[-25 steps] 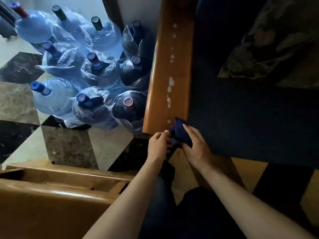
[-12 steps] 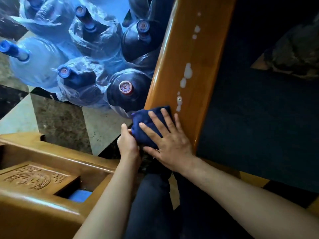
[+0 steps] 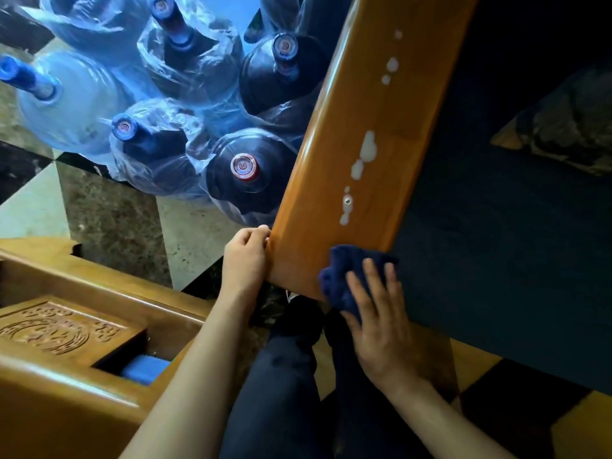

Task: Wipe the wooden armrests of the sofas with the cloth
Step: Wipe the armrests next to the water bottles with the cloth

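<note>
Armrest (image 3: 334, 180) of polished wood runs as a long plank from its near end, just in front of the person, up and away to the right; its long axis leads straight ahead of the right hand (image 3: 377, 329), which lies flat with fingers spread, pressing the dark blue cloth (image 3: 344, 273) against the near right corner of the wood; the left hand (image 3: 246, 256) is loosely curled with fingertips touching the armrest's left edge, holding nothing that I can see, and seems to be steadying; the right hand is the nearer to the work and already has the cloth under it; a broken line of white blotches (image 3: 364, 157) lies along the plank beyond the cloth, nearest ones close ahead of it, farthest near the top of the view, so the coming stroke would in my judgement be a push forward along the wood's length; nothing rests on the armrest to block that path; to its right, touching it, is the dark blue seat cushion (image 3: 490, 246), which the cloth could stray onto; to its left, below on the tiled floor (image 3: 109, 220), stand plastic-wrapped water bottles (image 3: 245, 170) close against the sofa's side; another carved wooden armrest (image 3: 66, 329) sits at lower left, apart, apparently not yet reached.
</note>
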Motion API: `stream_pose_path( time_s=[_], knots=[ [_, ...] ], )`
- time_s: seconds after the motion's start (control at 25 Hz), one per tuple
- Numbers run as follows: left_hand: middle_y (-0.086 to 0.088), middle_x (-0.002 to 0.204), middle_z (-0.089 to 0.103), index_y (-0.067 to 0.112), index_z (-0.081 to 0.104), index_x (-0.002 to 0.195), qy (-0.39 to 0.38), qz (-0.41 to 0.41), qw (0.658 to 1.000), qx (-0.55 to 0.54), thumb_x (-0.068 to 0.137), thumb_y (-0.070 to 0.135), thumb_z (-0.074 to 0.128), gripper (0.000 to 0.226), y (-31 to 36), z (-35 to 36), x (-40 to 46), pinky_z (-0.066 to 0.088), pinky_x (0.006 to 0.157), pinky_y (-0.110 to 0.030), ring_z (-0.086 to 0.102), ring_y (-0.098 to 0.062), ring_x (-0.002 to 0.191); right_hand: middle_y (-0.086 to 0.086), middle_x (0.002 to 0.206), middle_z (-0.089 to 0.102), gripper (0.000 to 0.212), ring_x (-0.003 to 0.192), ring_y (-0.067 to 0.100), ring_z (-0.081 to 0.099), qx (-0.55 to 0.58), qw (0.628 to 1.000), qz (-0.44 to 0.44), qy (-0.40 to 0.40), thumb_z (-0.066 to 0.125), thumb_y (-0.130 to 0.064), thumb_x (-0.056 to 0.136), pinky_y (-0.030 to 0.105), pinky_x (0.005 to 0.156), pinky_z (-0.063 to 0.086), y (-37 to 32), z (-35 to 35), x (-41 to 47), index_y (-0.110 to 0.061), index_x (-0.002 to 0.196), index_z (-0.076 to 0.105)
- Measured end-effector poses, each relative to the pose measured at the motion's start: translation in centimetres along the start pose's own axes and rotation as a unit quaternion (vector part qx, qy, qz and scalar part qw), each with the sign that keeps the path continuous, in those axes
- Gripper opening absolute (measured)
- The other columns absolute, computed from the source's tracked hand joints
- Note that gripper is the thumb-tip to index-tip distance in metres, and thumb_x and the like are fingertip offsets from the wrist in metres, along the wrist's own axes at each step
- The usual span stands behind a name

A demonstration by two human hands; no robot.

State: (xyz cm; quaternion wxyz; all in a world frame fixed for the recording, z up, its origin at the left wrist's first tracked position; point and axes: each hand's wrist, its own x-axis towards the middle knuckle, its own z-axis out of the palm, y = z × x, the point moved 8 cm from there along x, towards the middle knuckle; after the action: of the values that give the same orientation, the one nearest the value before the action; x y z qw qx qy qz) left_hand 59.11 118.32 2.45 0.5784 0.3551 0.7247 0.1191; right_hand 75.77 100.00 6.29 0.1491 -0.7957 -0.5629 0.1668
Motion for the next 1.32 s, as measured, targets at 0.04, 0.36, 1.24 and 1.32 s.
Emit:
stream_pose_path(
  time_s=[0.04, 0.36, 1.24, 1.32],
  knots=[
    [-0.006, 0.076, 0.071, 0.013, 0.074, 0.083, 0.018, 0.013, 0.999, 0.024, 0.085, 0.045, 0.054, 0.037, 0.4, 0.1, 0.1, 0.051, 0.07, -0.04, 0.061, -0.019, 0.071, 0.01, 0.171, 0.016, 0.056, 0.157, 0.038, 0.015, 0.038, 0.998, 0.057, 0.002, 0.036, -0.045, 0.109, 0.064, 0.118, 0.03, 1.4, -0.4, 0.0, -0.022, 0.159, 0.029],
    [-0.008, 0.071, 0.077, 0.011, 0.076, 0.071, 0.023, -0.041, 0.999, 0.02, 0.088, 0.042, 0.052, 0.043, 0.1, -0.3, 2.3, 0.054, 0.07, -0.039, 0.069, -0.027, 0.073, 0.004, 0.168, 0.029, 0.051, 0.157, 0.04, 0.008, 0.013, 0.996, -0.069, -0.051, 0.043, -0.057, 0.101, 0.06, 0.125, 0.01, -0.9, -2.2, 16.0, -0.031, 0.141, 0.059],
    [-0.022, 0.102, 0.072, 0.009, 0.067, 0.098, 0.043, -0.065, 0.984, -0.159, 0.106, 0.038, 0.036, 0.044, -0.9, -3.2, 1.8, 0.055, 0.08, -0.043, 0.068, -0.033, 0.089, 0.011, 0.126, 0.068, 0.031, 0.147, 0.039, 0.039, -0.095, 0.94, -0.236, -0.228, 0.061, -0.048, 0.092, 0.056, 0.125, 0.02, -13.7, 3.9, 9.1, -0.024, 0.108, 0.074],
    [-0.022, 0.103, 0.073, 0.01, 0.069, 0.096, 0.036, -0.049, 0.988, -0.142, 0.106, 0.038, 0.035, 0.046, -0.5, -3.5, 2.0, 0.053, 0.093, -0.047, 0.069, -0.036, 0.097, 0.011, 0.117, 0.071, 0.031, 0.136, 0.039, 0.051, -0.112, 0.909, -0.308, -0.257, 0.059, -0.048, 0.094, 0.055, 0.124, 0.022, -13.7, 4.0, 10.3, -0.024, 0.107, 0.075]
  ],
)
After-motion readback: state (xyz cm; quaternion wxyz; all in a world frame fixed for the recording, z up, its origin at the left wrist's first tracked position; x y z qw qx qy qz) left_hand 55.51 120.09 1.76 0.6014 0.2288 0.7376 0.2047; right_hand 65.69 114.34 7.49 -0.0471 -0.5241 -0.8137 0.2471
